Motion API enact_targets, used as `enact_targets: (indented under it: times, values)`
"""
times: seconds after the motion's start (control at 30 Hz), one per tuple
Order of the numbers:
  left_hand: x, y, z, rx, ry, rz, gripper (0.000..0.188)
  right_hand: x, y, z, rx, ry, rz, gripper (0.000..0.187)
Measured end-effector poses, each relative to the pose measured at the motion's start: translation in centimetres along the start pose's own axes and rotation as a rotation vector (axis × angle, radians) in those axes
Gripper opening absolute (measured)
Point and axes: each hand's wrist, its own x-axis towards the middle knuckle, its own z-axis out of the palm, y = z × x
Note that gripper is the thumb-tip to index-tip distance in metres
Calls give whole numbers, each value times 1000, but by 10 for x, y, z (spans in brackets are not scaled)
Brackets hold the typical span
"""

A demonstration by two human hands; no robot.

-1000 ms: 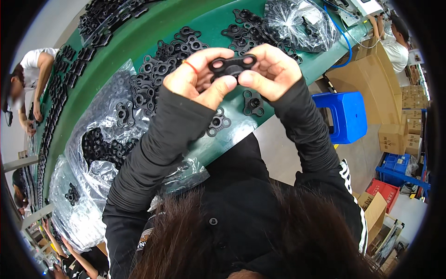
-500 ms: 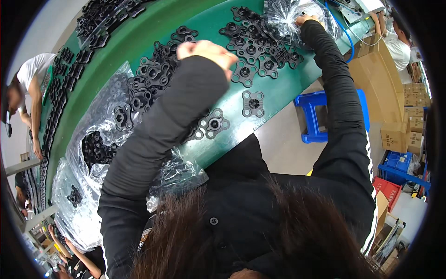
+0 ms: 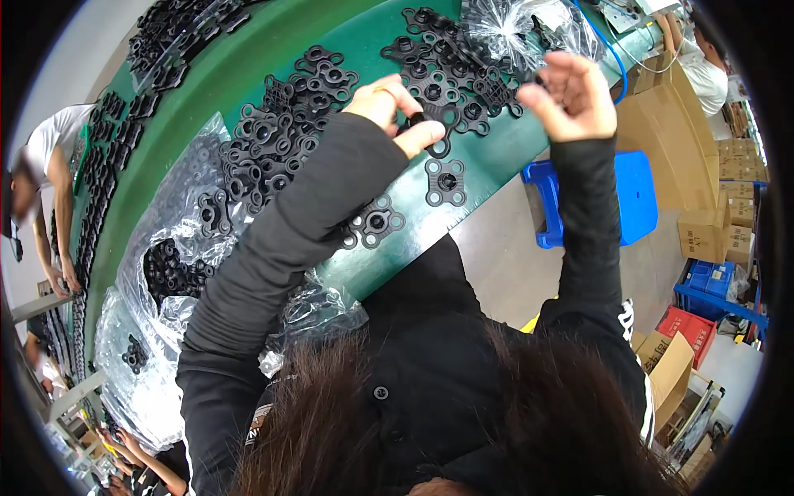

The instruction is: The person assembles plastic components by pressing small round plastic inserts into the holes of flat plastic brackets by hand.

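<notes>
My left hand is closed, thumb against fingers, on a black plastic part above the table; the fingers hide some of it. My right hand is raised near the table's right edge, palm partly showing and fingers curled. A small black part shows between its thumb and fingertips, its shape hard to make out. Under and beyond the hands lie several black four-ring plates, some with a round piece in the middle. One such plate lies alone near the front edge. A clear plastic bag sits behind my right hand.
The green table curves away to the left. A heap of black ringed plates and a clear bag of black parts lie left. A blue stool and cardboard box stand right. Co-workers are at the far left and upper right.
My right hand has come out of the clear bag, back toward me, with a small black part at its fingers. My left hand has turned and dropped slightly, now showing the black part it pinches.
</notes>
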Motion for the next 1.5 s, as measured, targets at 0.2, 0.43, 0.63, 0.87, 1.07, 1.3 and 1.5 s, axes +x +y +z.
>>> enact_targets:
  times: [0.2, 0.43, 0.63, 0.87, 1.07, 1.3, 1.5]
  values:
    - [-22, 33, -14, -675, 27, -403, 44, -42, -44, 37, 17, -177, -180, 43]
    - [-42, 48, -23, -782, -32, -339, 49, -41, -52, 62, -120, -283, -344, 39]
    - [-49, 48, -28, -849, -6, -291, 51, -36, -53, 70, -212, -218, -487, 36]
    - [-48, 54, -26, -816, 89, -205, 47, -46, -58, 68, 707, -278, 434, 27]
    - [-47, 58, -22, -739, 65, -148, 46, -45, -49, 65, 594, -278, 320, 21]
    - [-38, 30, -32, -218, 150, -89, 38, -18, -22, 55, 319, -476, 315, 13]
    - [-16, 8, -43, 792, 287, 280, 34, 91, 106, -25, -949, -155, -92, 15]
